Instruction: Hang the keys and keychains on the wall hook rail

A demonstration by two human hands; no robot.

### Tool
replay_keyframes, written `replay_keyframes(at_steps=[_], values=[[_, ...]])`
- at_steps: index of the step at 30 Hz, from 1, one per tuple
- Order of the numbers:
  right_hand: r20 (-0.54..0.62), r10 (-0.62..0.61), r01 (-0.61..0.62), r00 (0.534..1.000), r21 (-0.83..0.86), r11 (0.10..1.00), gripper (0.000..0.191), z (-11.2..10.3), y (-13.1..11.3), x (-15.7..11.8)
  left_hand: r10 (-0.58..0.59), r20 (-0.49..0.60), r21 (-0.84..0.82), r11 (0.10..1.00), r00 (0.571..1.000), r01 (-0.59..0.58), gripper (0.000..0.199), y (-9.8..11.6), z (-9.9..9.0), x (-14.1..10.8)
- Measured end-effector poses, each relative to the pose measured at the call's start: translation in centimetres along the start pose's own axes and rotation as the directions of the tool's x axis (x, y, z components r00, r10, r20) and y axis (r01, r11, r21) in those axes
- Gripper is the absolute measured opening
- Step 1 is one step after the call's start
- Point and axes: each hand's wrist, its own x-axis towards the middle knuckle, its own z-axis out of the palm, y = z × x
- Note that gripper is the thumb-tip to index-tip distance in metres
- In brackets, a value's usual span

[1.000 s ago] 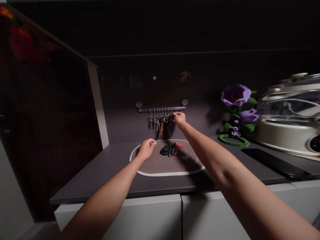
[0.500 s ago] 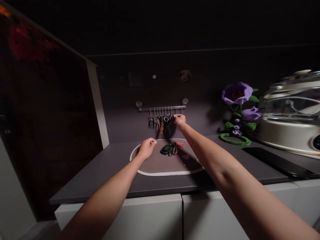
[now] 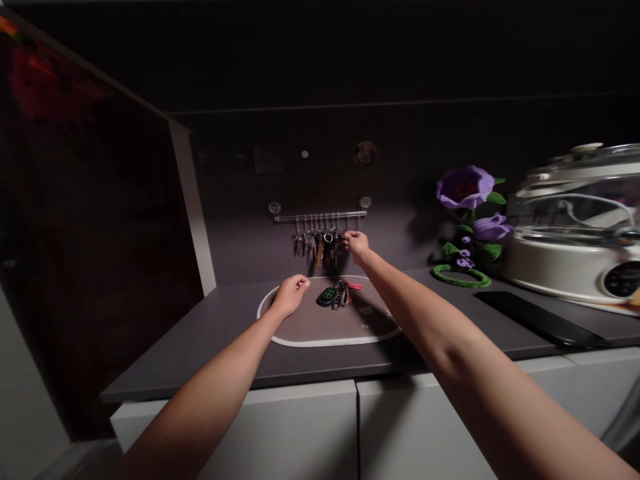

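A clear hook rail is fixed to the dark wall, with several keys hanging in a row from its hooks. At the right end of that row is my right hand, its fingers pinched together; what they hold, if anything, is too small to make out. My left hand hovers over the left part of the oval mat, fingers curled closed, their contents hidden. Between the hands, a dark key fob with green markings lies on the mat, beside a bunch of keys with a red tag.
To the right stand a purple knitted flower with a green ring base, a black phone-like slab and a white appliance with a clear cover. The dark counter has its front edge above white cabinets.
The whole view has shifted slightly, with the scene a little further left. Both hands keep nearly the same positions relative to the rail and mat.
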Motion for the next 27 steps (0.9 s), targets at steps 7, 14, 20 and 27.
replay_keyframes(at_steps=[7, 14, 20, 27], values=[[0.092, 0.126, -0.14, 0.988, 0.167, 0.976, 0.01, -0.9, -1.4, -3.2, 0.006, 0.007, 0.002, 1.0, 1.0, -0.006, 0.016, -0.6, 0.3, 0.2], [0.217, 0.137, -0.162, 0.967, 0.101, 0.982, 0.002, -2.7, -1.2, -7.2, -0.009, 0.018, 0.041, 0.999, 1.0, 0.008, 0.023, 0.0, 0.6, -0.1], [0.279, 0.042, -0.022, 0.96, -0.073, 0.997, 0.008, -4.0, 1.1, -9.4, -0.14, 0.118, 0.096, 0.987, 0.983, 0.129, 0.029, 1.1, 0.4, 0.5], [0.347, -0.145, 0.315, 0.927, -0.504, 0.804, 0.013, -4.7, 3.0, -10.2, -0.278, 0.107, 0.105, 0.958, 0.955, 0.267, 0.021, 2.9, 2.5, 1.8]])
